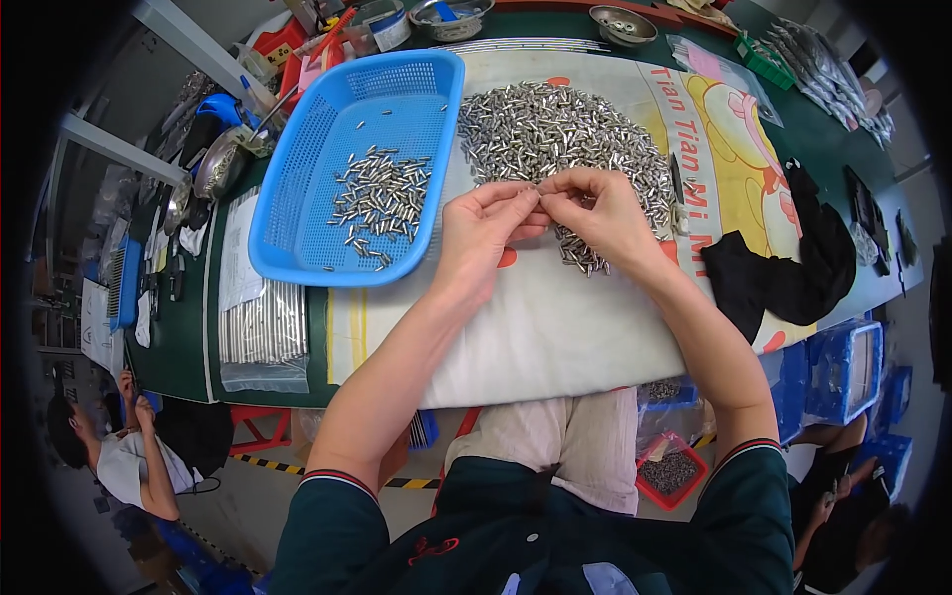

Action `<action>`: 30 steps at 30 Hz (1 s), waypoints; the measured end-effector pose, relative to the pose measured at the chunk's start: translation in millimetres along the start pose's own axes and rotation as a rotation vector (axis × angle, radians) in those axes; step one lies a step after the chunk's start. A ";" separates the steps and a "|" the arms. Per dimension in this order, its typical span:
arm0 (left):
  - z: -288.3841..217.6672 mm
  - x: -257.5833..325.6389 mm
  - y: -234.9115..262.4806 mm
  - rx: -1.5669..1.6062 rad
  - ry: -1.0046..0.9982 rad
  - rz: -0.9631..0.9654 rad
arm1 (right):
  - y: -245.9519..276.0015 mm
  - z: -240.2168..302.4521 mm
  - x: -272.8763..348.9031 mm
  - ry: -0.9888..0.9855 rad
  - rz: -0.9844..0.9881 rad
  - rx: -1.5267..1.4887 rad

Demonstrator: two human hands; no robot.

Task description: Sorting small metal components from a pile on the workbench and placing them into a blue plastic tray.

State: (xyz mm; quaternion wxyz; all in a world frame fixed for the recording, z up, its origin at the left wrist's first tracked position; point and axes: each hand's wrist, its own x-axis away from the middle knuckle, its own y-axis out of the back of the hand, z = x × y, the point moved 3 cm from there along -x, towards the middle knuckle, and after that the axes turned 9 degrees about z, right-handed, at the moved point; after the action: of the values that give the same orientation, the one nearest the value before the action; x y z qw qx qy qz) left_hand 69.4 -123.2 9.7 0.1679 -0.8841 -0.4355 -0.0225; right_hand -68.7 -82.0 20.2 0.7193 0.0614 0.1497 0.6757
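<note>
My left hand (488,226) and my right hand (603,214) meet at the fingertips over the near edge of a broad pile of small silvery metal pins (555,129). Both hands are pinched closed; whatever sits between the fingertips is too small or hidden to make out. The pile lies on a pale printed cloth (535,327) spread over the table. Left of the pile, beside my left hand, stands a blue perforated plastic basket (283,223) with a smaller heap of similar pins (382,193) on its bottom.
Clear bags of long metal rods (263,327) lie left of the basket. A black cloth (793,263) rests at the right. Metal bowls (623,25) stand along the back. Below the table is a red bin (670,471) of small parts. Other people sit at both sides.
</note>
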 end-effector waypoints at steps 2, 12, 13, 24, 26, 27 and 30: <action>-1.2 0.8 -0.8 -0.059 -0.009 0.002 | 0.3 -0.2 0.4 -0.019 0.004 0.005; -1.8 0.7 -3.9 -0.022 -0.056 0.029 | 0.6 2.5 1.0 0.006 -0.055 0.013; -1.4 0.4 -3.8 -0.008 -0.063 0.038 | 0.7 3.0 1.3 0.002 -0.055 0.011; 0.8 -4.1 1.3 0.236 0.018 0.162 | 1.4 0.0 -0.3 -0.038 -0.027 -0.018; -0.4 -4.2 0.6 0.348 0.089 0.204 | 1.9 -4.0 -1.8 -0.002 -0.046 -0.099; 0.7 -5.6 0.8 0.349 0.091 0.204 | 2.6 -4.6 -1.5 -0.005 -0.046 -0.098; 4.6 -7.3 4.1 0.448 0.133 0.184 | 1.5 -3.8 -2.1 0.002 -0.017 -0.049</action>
State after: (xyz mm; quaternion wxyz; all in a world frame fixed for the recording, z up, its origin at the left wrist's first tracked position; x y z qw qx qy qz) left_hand 67.6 -129.6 2.9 0.3895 -0.8573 -0.3352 0.0318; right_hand -71.3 -84.4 17.3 0.7260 0.0421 0.1342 0.6731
